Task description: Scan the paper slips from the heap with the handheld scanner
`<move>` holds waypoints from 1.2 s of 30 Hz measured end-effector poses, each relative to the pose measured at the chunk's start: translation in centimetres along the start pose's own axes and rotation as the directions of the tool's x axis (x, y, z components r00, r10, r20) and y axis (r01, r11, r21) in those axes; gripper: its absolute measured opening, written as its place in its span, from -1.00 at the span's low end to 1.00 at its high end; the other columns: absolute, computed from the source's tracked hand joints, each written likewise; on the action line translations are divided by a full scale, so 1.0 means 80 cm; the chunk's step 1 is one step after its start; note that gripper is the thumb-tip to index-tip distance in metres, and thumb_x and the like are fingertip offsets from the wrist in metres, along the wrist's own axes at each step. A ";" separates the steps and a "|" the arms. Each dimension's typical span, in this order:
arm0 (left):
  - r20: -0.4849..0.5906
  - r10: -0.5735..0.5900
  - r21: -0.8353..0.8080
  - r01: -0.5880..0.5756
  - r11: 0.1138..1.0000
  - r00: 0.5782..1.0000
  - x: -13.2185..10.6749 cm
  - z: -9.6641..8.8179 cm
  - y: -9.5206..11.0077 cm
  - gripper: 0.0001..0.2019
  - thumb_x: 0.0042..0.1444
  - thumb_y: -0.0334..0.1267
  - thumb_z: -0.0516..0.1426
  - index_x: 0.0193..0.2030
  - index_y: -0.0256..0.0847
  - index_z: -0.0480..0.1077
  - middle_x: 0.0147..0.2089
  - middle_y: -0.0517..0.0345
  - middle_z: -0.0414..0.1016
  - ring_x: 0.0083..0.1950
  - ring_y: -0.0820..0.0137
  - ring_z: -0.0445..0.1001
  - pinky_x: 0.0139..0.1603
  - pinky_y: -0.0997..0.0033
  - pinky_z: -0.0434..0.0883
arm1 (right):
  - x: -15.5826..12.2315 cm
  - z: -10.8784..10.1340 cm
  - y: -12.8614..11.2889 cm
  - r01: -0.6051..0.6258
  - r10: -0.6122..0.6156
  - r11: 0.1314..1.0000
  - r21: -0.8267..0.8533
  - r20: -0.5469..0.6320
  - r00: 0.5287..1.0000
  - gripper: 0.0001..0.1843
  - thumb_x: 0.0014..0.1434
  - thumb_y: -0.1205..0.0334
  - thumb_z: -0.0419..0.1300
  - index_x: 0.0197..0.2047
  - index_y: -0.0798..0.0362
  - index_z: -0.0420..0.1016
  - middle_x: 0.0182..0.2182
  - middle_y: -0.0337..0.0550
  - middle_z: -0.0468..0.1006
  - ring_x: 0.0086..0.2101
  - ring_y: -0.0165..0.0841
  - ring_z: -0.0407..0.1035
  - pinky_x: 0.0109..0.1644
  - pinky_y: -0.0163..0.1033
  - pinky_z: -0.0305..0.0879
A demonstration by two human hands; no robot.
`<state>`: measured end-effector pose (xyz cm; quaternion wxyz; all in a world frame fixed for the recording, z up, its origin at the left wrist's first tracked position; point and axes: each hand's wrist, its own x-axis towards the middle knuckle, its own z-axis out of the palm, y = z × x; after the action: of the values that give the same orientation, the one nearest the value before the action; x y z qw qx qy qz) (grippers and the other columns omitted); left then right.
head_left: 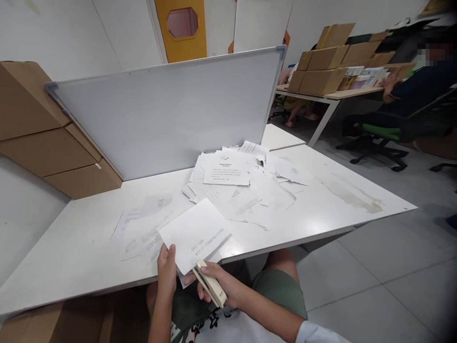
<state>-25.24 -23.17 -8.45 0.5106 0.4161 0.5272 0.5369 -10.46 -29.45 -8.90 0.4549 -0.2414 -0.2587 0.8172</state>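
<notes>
The left hand (167, 267) pinches papers (196, 231) above the desk (71, 247)'s near edge; the right hand (230, 287) grips a stapler (213, 287) at their near side. Whether they are stapled yet, I can't tell. The loose heap (228, 174) beyond suggests much is left.

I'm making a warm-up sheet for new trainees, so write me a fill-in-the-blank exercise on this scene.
1. The right grip holds a cream-coloured ____.
2. The left grip holds a piece of white ____.
3. Behind the pile of sheets leans or stands a large framed ____.
4. Brown cardboard ____ are stacked at the picture's left edge.

Missing words: stapler; paper; whiteboard; boxes.
</notes>
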 end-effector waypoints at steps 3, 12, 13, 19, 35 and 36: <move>0.051 -0.035 -0.015 0.035 0.999 0.998 -0.002 0.000 -0.001 -0.30 -0.04 0.15 0.24 0.19 -0.19 0.27 0.05 -0.06 0.46 0.06 0.16 0.43 0.03 0.29 0.40 | 0.000 -0.003 0.005 -0.023 0.021 0.999 -0.038 -0.048 0.999 -0.46 -0.07 -0.17 0.27 -0.36 0.23 0.44 -0.58 -0.06 0.51 -0.73 -0.48 0.23 -0.69 -0.40 0.04; 0.157 -0.161 -0.055 0.171 0.984 0.974 -0.045 0.025 -0.015 -0.38 -0.10 0.08 0.31 0.04 -0.27 0.38 -0.11 -0.05 0.51 -0.13 0.21 0.48 -0.22 0.39 0.43 | -0.002 -0.005 0.021 0.026 -0.068 0.983 -0.180 -0.227 0.971 -0.40 -0.06 -0.31 0.16 -0.55 0.15 0.37 -0.79 -0.22 0.31 -0.75 -0.49 0.12 -0.66 -0.37 -0.03; 0.150 -0.194 -0.059 0.204 0.977 0.970 -0.051 0.029 -0.017 -0.38 -0.13 0.10 0.32 -0.01 -0.29 0.39 -0.19 -0.03 0.52 -0.21 0.22 0.48 -0.31 0.40 0.42 | -0.004 -0.005 0.021 0.053 -0.102 0.978 -0.204 -0.238 0.966 -0.41 -0.05 -0.31 0.16 -0.56 0.15 0.36 -0.79 -0.24 0.29 -0.75 -0.48 0.11 -0.65 -0.36 -0.03; 0.060 -0.314 -0.138 0.319 0.938 0.948 -0.076 0.048 -0.024 -0.36 -0.29 0.14 0.37 -0.18 -0.31 0.41 -0.34 0.04 0.49 -0.31 0.25 0.46 -0.39 0.40 0.41 | -0.012 -0.011 0.014 0.168 -0.249 0.926 -0.337 -0.215 0.944 -0.46 0.00 -0.26 0.18 -0.53 0.12 0.34 -0.71 -0.27 0.28 -0.67 -0.47 0.14 -0.56 -0.32 0.06; 0.175 -0.231 -0.234 0.268 0.934 0.957 -0.068 0.056 -0.031 -0.34 -0.12 0.18 0.28 0.05 -0.20 0.41 0.09 -0.04 0.43 0.19 0.06 0.31 0.11 0.23 0.38 | -0.013 -0.038 0.004 0.239 -0.305 0.921 -0.307 -0.188 0.934 -0.44 0.00 -0.26 0.19 -0.53 0.14 0.38 -0.71 -0.26 0.27 -0.69 -0.48 0.13 -0.59 -0.34 0.01; 0.142 -0.244 -0.229 0.272 0.935 0.959 -0.064 0.058 -0.032 -0.34 -0.14 0.20 0.27 0.01 -0.24 0.43 0.05 -0.07 0.45 0.18 0.05 0.33 0.12 0.21 0.37 | -0.013 -0.038 0.001 0.227 -0.298 0.912 -0.340 -0.173 0.939 -0.45 0.00 -0.26 0.19 -0.54 0.14 0.37 -0.71 -0.26 0.27 -0.68 -0.47 0.14 -0.58 -0.34 0.03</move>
<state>-19.73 -27.74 -10.09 0.6529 0.3062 0.4773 0.5022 -8.08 -29.77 -11.07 0.5426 -0.3630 -0.3639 0.6644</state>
